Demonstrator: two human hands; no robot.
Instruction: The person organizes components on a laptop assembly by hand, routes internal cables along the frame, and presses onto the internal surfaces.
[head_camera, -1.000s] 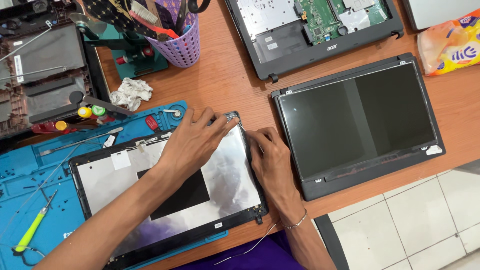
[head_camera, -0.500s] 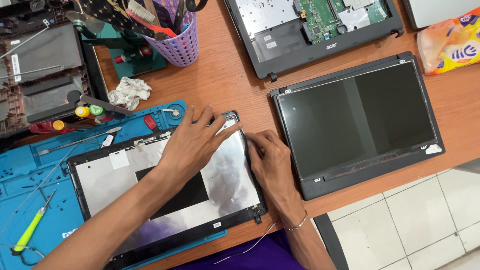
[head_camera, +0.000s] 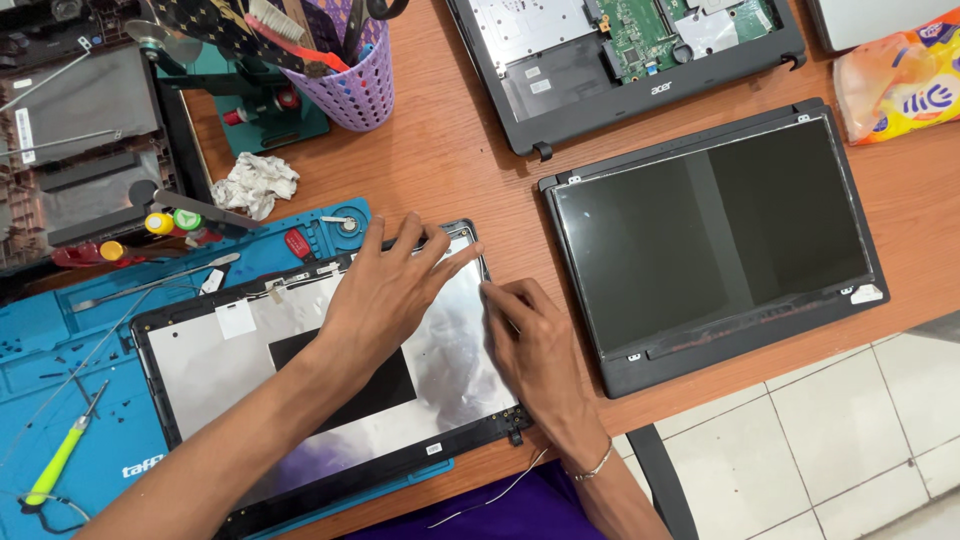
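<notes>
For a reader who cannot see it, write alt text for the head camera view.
Two bare hands, left hand and right hand, press on the silver back of a laptop lid panel lying on a blue work mat. Beside it on the wooden table sits a dark laptop screen.

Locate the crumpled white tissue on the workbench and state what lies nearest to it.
In the head view, the crumpled white tissue lies upper left on the wooden table, just above the blue work mat, below the purple basket of tools.
</notes>
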